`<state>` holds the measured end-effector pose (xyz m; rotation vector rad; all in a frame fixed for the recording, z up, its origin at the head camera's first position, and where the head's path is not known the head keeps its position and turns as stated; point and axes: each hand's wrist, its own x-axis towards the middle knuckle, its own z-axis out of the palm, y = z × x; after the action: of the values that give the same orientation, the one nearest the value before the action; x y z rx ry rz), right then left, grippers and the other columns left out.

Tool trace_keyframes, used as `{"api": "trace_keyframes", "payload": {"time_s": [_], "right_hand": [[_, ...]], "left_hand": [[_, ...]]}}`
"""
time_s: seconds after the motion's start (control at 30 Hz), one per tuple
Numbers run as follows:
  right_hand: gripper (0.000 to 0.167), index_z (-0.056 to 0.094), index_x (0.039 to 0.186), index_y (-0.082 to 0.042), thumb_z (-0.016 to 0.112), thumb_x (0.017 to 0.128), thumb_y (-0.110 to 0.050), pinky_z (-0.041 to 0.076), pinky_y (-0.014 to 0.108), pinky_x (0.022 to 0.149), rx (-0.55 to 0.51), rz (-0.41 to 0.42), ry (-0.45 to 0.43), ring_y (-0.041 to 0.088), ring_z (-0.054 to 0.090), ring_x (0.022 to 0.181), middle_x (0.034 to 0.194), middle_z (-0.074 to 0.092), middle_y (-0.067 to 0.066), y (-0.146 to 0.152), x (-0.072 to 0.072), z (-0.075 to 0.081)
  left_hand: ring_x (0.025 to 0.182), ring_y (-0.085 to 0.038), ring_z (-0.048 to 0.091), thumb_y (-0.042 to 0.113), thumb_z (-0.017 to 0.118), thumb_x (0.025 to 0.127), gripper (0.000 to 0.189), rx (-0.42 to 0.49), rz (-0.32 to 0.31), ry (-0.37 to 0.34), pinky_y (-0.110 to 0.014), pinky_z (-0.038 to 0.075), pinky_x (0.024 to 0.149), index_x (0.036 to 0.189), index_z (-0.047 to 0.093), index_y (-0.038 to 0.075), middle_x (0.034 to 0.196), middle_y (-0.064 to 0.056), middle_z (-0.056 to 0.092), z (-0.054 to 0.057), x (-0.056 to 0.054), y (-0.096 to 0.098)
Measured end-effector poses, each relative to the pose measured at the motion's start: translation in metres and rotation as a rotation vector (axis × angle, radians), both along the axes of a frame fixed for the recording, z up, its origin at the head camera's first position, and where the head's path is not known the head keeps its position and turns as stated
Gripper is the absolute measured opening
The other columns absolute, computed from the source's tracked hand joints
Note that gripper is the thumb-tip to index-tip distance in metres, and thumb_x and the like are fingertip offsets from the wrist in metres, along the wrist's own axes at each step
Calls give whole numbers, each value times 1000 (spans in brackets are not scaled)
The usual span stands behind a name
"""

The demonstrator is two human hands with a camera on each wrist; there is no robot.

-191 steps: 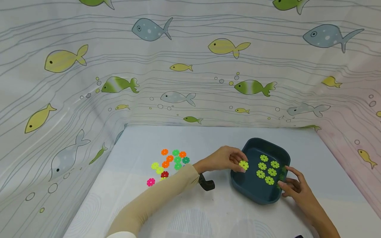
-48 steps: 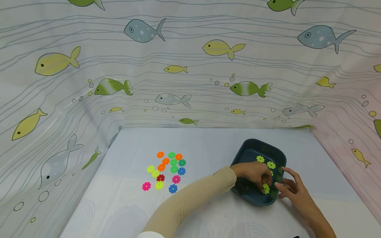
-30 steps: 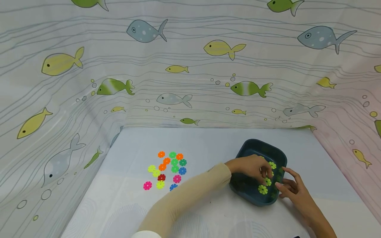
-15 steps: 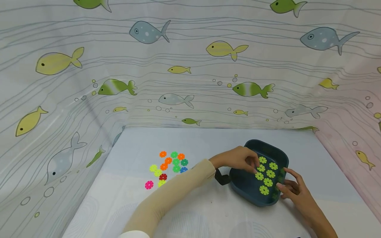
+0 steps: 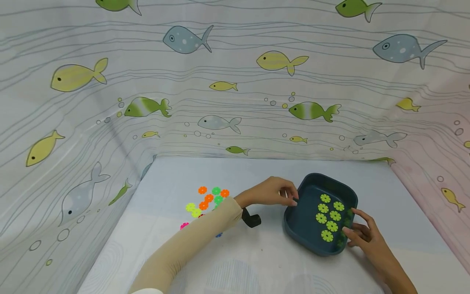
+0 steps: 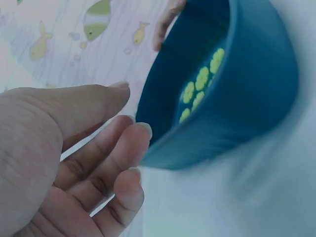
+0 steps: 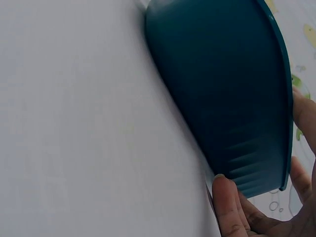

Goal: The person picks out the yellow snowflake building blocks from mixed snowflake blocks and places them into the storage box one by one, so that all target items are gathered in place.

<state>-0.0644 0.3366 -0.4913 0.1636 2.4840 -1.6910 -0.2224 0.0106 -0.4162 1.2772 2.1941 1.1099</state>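
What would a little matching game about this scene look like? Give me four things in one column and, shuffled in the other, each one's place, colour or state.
Column one:
1. left hand
2. right hand
3. tray
4. orange discs

Column two:
A. dark blue, with yellow-green discs inside
B. lying on the table, near green discs
C. by the left edge of the container in the head view, holding no disc
D. gripping the container's right side in the head view

Right pairs: 1-C, 2-D, 3-A, 4-B
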Motion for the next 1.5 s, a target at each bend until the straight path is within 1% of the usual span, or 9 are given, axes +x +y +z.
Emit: {"api": "trace_keyframes", "payload": {"time_s": [0.07,0.23,0.4,0.5,0.77,1.03,1.27,1.5], "right_hand": [[78,9,163,-38,61,105,-33,57,31,77,2,1,2,22,67,90,142,42,28,0,0,0],[79,8,163,-38,61,105,-34,57,31,77,-1,3,-9,22,67,91,144,41,29,0,0,0],[80,6,164,-37,60,106,-34,56,30,78,-5,8,-17,22,67,91,146,37,30,0,1,1],[79,6,164,-36,60,106,-34,56,30,78,-3,9,-22,23,68,91,146,38,30,0,1,3],[80,5,164,-36,60,106,-35,56,30,78,2,8,-30,22,67,91,145,38,30,-1,2,4],[79,6,163,-38,60,106,-35,55,29,77,3,6,-41,24,68,90,146,38,31,-1,1,4],[79,5,163,-40,60,106,-36,55,30,77,2,4,-48,23,67,90,146,37,31,0,2,3],[80,4,164,-37,60,106,-35,56,31,77,1,12,-35,23,67,91,146,36,32,0,1,1]], "left_hand": [[82,-6,65,24,77,95,13,14,25,1,-23,57,74,107,72,19,94,11,69,1,1,-10],[83,-9,65,25,76,95,17,30,72,-8,-25,57,74,109,74,14,95,11,69,0,1,-35],[84,-12,65,26,77,95,21,21,109,-23,-27,58,73,111,74,11,96,11,69,1,4,-56],[85,-14,65,26,76,96,23,13,128,-21,-28,58,73,112,73,10,96,10,69,-1,5,-68],[84,-15,66,32,75,97,27,4,189,-29,-30,58,73,114,73,11,96,10,70,-7,9,-95],[83,-16,66,32,75,96,24,15,242,-55,-31,57,73,112,73,14,96,9,71,-12,16,-123],[89,-16,66,32,76,96,29,-6,301,-65,-33,58,76,116,72,11,101,9,71,-16,20,-148],[87,-18,66,33,76,95,32,-17,364,-85,-34,57,77,119,71,12,101,7,69,-21,22,-173]]}}
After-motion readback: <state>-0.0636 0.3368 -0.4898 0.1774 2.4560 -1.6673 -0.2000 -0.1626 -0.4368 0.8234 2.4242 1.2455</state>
